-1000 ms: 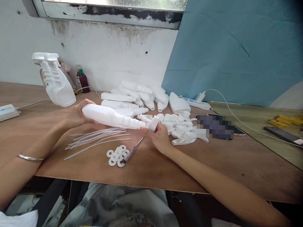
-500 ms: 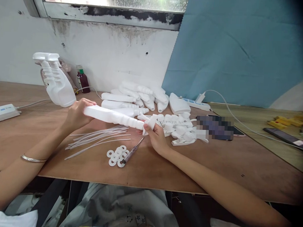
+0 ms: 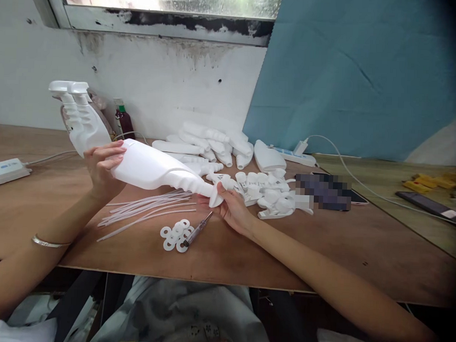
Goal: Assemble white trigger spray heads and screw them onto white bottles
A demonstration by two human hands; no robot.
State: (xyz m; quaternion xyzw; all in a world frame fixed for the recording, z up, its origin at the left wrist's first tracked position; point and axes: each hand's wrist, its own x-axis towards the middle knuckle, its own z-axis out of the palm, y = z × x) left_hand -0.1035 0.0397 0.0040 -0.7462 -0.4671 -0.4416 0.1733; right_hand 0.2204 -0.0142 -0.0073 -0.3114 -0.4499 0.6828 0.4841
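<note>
A white spray bottle [image 3: 149, 166] lies tilted in the air between my hands, its base up at the left and its neck lower at the right. My left hand [image 3: 104, 169] is closed round the base end. At the neck, my right hand [image 3: 232, 208] grips a white trigger spray head [image 3: 215, 196] that sits on the bottle's mouth; whether it is screwed tight I cannot tell. Below are thin white tubes [image 3: 144, 210], a heap of white ring washers [image 3: 175, 234] and a screwdriver [image 3: 199, 229] with a clear handle, its end touching the washers.
Two spray bottles with heads [image 3: 80, 116] stand at the left, near a dark bottle [image 3: 124, 120]. Several white bottles [image 3: 206, 138] lie piled behind. Loose spray heads [image 3: 275, 195] lie right of centre, beside phones [image 3: 324, 192]. Power strips [image 3: 7, 172] and cables cross both sides.
The bottle has turned so its broad face shows, and its base has risen and shifted left with my left hand. The spray head has rotated and sits slightly lower in my right hand.
</note>
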